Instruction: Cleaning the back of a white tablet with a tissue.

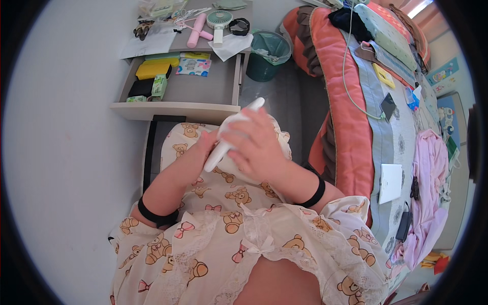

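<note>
A slim white object (218, 156) with rounded ends lies slantwise between my hands above my lap; its exact kind cannot be told. At its left side, my left hand (204, 146) holds it, thumb along the edge, other fingers mostly hidden. My right hand (254, 144), slightly blurred, reaches across it from the right with bent fingers. Something thin and white (230, 121) shows under those fingers, partly covered. A bear-print garment (238, 196) covers my lap, and black bands circle both forearms.
An open drawer (175, 108) ahead holds a yellow case (152, 71) and small packets. Above it, a handheld fan (219, 23) lies on the cabinet. A lined bin (263, 66) stands beside. The bed at right carries a phone (388, 106) and a white tablet-like item (390, 183).
</note>
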`<state>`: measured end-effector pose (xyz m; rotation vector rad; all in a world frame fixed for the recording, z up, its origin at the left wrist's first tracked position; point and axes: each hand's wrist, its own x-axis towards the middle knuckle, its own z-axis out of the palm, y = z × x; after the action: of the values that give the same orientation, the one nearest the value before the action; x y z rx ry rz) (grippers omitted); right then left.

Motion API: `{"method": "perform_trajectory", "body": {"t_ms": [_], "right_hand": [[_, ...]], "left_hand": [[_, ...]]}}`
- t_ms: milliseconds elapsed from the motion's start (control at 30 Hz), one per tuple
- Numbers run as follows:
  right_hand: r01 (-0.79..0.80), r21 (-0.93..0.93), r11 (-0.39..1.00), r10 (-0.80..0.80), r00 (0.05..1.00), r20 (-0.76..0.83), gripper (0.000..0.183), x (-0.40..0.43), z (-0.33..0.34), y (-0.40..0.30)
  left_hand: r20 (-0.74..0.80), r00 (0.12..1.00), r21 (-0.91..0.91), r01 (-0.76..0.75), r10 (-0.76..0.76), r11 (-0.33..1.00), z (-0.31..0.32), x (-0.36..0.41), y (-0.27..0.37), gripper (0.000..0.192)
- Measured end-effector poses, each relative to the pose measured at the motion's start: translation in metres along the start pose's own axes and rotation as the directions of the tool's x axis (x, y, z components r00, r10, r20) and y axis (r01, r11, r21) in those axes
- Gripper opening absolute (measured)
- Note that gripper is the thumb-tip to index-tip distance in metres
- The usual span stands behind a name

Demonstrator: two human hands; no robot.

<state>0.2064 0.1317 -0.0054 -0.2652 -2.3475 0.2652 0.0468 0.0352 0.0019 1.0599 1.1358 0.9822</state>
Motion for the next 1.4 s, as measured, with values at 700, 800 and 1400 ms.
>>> {"method": "perform_trajectory", "body": {"t_ms": [700,800,1400], "right_hand": [[0.134,-0.033,0.99,-0.137,0.985,-0.106,0.025,0.008,-0.012,0.035],[0.1,-0.013,0.995,-0.101,0.985,-0.14,0.024,0.005,-0.008,0.036],[0.329,-0.023,0.944,-0.327,0.923,-0.205,0.026,0.011,0.02,-0.015]], "left_hand": [[-0.041,0.999,0.129,0.036,-0.03,0.991,-0.003,-0.006,0.011,0.05],[-0.043,0.999,0.072,-0.027,0.03,0.997,-0.004,-0.002,0.001,0.047],[0.061,0.992,-0.239,-0.093,0.11,0.967,-0.008,0.001,-0.013,0.069]]}}
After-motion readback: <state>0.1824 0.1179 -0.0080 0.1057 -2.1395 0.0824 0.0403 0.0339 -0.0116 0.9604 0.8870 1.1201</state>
